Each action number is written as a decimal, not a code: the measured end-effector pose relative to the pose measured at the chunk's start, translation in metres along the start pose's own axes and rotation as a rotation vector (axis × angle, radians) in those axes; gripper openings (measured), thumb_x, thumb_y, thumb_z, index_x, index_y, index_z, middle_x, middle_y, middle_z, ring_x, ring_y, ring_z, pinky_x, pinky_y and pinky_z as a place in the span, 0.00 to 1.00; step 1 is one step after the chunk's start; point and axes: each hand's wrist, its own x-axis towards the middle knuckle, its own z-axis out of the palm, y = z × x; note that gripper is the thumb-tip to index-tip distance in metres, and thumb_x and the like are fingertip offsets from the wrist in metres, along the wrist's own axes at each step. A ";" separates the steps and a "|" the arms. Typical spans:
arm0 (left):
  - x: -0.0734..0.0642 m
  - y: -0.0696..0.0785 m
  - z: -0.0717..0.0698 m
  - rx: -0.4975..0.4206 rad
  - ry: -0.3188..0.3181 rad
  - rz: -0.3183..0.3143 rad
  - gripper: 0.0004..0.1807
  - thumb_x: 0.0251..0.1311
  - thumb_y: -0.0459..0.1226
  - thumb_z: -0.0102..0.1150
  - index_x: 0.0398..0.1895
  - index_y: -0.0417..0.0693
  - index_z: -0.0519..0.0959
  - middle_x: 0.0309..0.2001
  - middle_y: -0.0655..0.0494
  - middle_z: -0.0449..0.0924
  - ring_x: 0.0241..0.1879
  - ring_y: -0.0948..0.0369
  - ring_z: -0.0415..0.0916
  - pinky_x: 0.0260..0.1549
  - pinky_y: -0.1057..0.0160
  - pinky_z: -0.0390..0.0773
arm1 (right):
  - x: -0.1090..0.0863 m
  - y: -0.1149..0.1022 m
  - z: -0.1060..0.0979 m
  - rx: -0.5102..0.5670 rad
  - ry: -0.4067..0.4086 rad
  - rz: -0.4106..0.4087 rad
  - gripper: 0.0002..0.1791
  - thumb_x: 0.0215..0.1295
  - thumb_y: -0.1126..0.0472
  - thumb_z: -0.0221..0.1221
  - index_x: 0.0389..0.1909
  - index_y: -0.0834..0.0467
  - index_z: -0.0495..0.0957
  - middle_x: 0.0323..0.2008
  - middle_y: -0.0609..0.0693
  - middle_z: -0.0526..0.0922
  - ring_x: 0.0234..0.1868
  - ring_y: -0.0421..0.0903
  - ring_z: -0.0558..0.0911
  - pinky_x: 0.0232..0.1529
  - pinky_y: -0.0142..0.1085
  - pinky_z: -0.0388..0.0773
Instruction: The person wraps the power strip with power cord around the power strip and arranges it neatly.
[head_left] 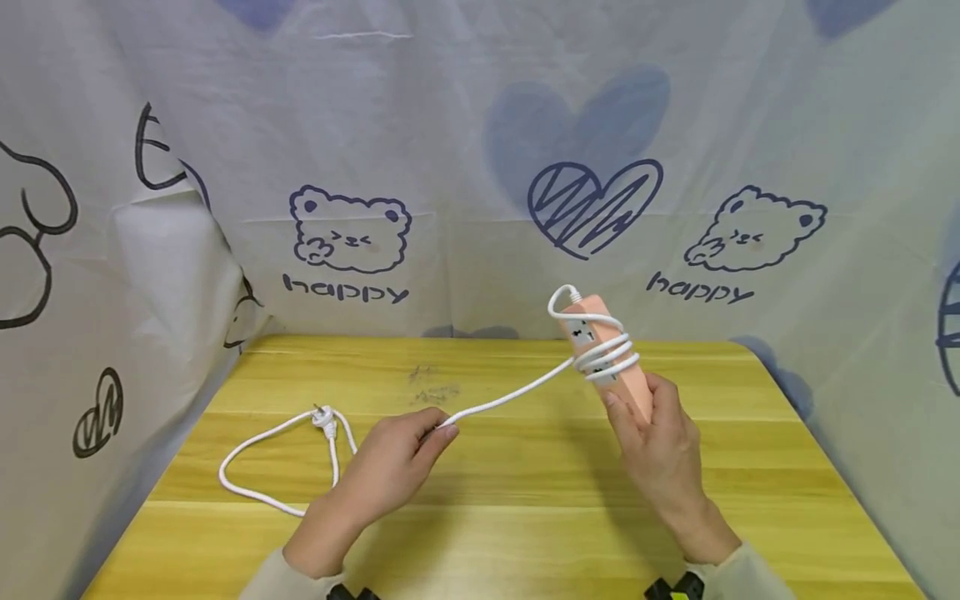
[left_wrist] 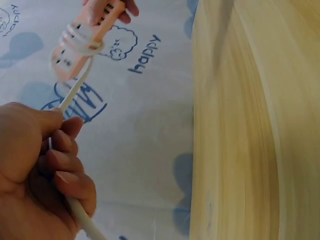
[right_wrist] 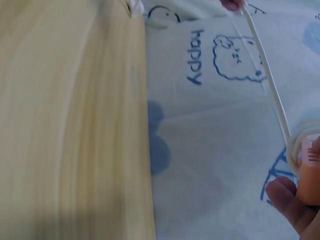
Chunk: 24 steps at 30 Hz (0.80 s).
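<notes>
A pink power strip (head_left: 633,390) with white socket faces is held tilted above the table by my right hand (head_left: 666,454), which grips its lower end. Several loops of white cord (head_left: 517,392) wrap round the strip's middle. From those loops the cord runs across to my left hand (head_left: 393,458), whose curled fingers hold it. In the left wrist view, the cord (left_wrist: 86,220) passes through the curled fingers and out below the palm. Its plug (head_left: 324,419) lies at the left of the table, beside a loose bend of cord.
The yellow wood-grain table (head_left: 510,533) stands against a pale fabric backdrop (head_left: 465,158) printed with bears, hearts and lettering. Fabric also hangs at the left and right sides. Small dark marks (head_left: 431,392) show near the table's back.
</notes>
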 end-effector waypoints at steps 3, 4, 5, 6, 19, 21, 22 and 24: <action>-0.007 -0.005 -0.006 0.049 0.037 0.009 0.06 0.78 0.46 0.58 0.41 0.61 0.82 0.18 0.68 0.64 0.16 0.71 0.58 0.17 0.67 0.63 | 0.006 0.008 -0.005 -0.054 0.019 0.037 0.23 0.68 0.61 0.70 0.56 0.68 0.74 0.31 0.61 0.81 0.26 0.54 0.79 0.23 0.39 0.72; -0.009 -0.007 -0.008 0.083 0.063 0.029 0.04 0.78 0.45 0.60 0.43 0.61 0.83 0.19 0.69 0.65 0.17 0.71 0.59 0.18 0.67 0.64 | 0.008 0.011 -0.007 -0.074 0.019 0.043 0.23 0.68 0.61 0.70 0.56 0.68 0.74 0.32 0.62 0.81 0.26 0.55 0.79 0.23 0.40 0.72; -0.010 -0.008 -0.010 0.117 0.099 0.060 0.03 0.77 0.44 0.61 0.44 0.60 0.84 0.21 0.70 0.67 0.18 0.72 0.60 0.18 0.68 0.64 | 0.010 0.014 -0.009 -0.096 0.009 0.044 0.23 0.68 0.61 0.70 0.57 0.68 0.73 0.33 0.62 0.81 0.27 0.56 0.80 0.24 0.42 0.72; -0.011 -0.010 -0.012 0.155 0.145 0.102 0.03 0.76 0.43 0.62 0.45 0.59 0.84 0.22 0.70 0.68 0.18 0.72 0.60 0.19 0.69 0.65 | 0.011 0.017 -0.011 -0.119 -0.005 0.036 0.24 0.68 0.61 0.70 0.57 0.68 0.73 0.34 0.62 0.82 0.27 0.57 0.80 0.24 0.44 0.73; 0.017 0.034 -0.052 0.401 0.432 0.651 0.17 0.81 0.51 0.50 0.43 0.57 0.87 0.27 0.64 0.70 0.25 0.64 0.69 0.17 0.66 0.68 | 0.017 0.009 -0.013 -0.312 -0.528 -0.040 0.19 0.65 0.62 0.73 0.48 0.65 0.75 0.31 0.53 0.78 0.27 0.49 0.75 0.28 0.46 0.74; 0.025 0.042 -0.052 0.411 0.439 0.682 0.16 0.81 0.51 0.52 0.42 0.57 0.87 0.27 0.64 0.71 0.25 0.63 0.68 0.17 0.66 0.67 | 0.015 0.008 -0.011 -0.319 -0.575 -0.051 0.19 0.62 0.62 0.74 0.45 0.64 0.75 0.29 0.50 0.75 0.26 0.47 0.73 0.26 0.43 0.73; 0.029 0.045 -0.053 0.416 0.442 0.696 0.15 0.80 0.50 0.53 0.42 0.57 0.87 0.27 0.64 0.71 0.25 0.63 0.67 0.17 0.66 0.66 | 0.014 0.007 -0.010 -0.322 -0.589 -0.060 0.19 0.61 0.62 0.75 0.43 0.64 0.75 0.28 0.49 0.74 0.26 0.46 0.72 0.26 0.42 0.72; 0.037 0.050 -0.055 0.417 0.452 0.721 0.14 0.79 0.49 0.55 0.42 0.56 0.87 0.27 0.63 0.72 0.25 0.63 0.66 0.18 0.66 0.66 | 0.010 0.005 -0.009 -0.325 -0.601 -0.081 0.20 0.59 0.62 0.77 0.42 0.62 0.75 0.27 0.48 0.73 0.25 0.45 0.71 0.26 0.41 0.70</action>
